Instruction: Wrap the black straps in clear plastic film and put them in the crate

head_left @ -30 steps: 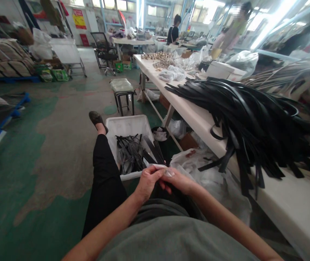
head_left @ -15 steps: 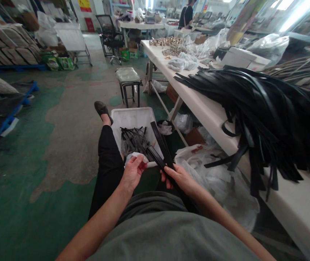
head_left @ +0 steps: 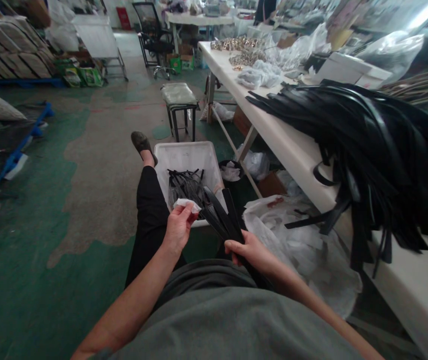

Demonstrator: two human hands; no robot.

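Pinched in the fingers of my left hand (head_left: 178, 226) is a small white cloth (head_left: 187, 204), just above the near edge of a white bin (head_left: 164, 150). My right hand (head_left: 249, 250) is closed round several flat black straps (head_left: 223, 215), whose far ends fan out over the bin's right side. Inside the bin lies a tangle of thin black strips (head_left: 187, 182). A large heap of black straps (head_left: 379, 130) hangs over the edge of the white table (head_left: 296, 155) on the right.
Beside the bin stand a stool (head_left: 178, 95) and a black bucket (head_left: 231, 171). A large plastic bag (head_left: 304, 240) sits under the table's edge. Blue pallets (head_left: 22, 145) are at the left. A person (head_left: 264, 11) is at the back.
The straps in my right hand have spread apart, with more ends fanned out. My left hand has shifted slightly left and up with the white cloth. The view has tilted down a little.
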